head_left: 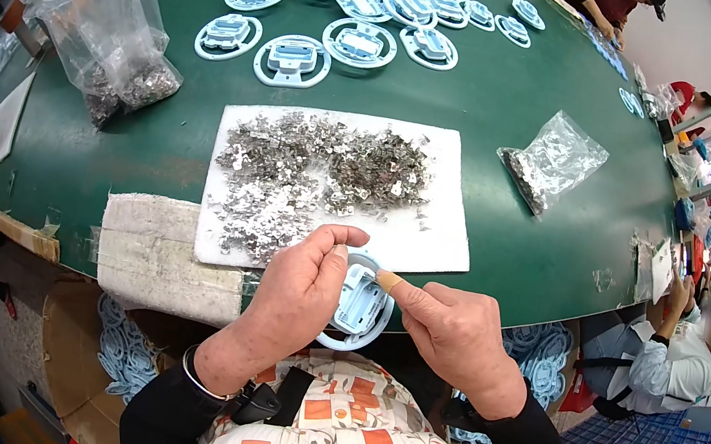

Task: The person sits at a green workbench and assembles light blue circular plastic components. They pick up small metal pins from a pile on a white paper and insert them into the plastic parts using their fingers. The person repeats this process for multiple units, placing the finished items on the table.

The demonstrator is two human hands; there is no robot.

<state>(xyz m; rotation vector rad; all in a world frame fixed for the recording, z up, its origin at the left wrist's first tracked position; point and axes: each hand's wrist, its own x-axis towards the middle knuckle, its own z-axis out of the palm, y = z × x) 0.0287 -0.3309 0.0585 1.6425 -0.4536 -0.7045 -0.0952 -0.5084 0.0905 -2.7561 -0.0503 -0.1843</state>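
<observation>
A light-blue round plastic part (359, 301), a ring with a boxy centre, is held in front of my body at the table's near edge. My left hand (295, 291) is closed around its left side, the index finger curving over the top. From the other side my right hand (458, 334) meets the part's upper right edge with a tape-wrapped fingertip. Its other fingers are curled, and anything small pinched there is hidden. Just beyond my hands, small silvery metal pieces (288, 180) lie heaped on a white foam sheet (439, 244).
Several similar blue parts (359, 43) lie across the green table (447, 98). Plastic bags of metal pieces stand left (133, 79) and lie right (552, 164). A cloth pad (171, 254) touches the foam sheet. Boxes of blue rings (124, 353) sit below. A co-worker (675, 362) sits at right.
</observation>
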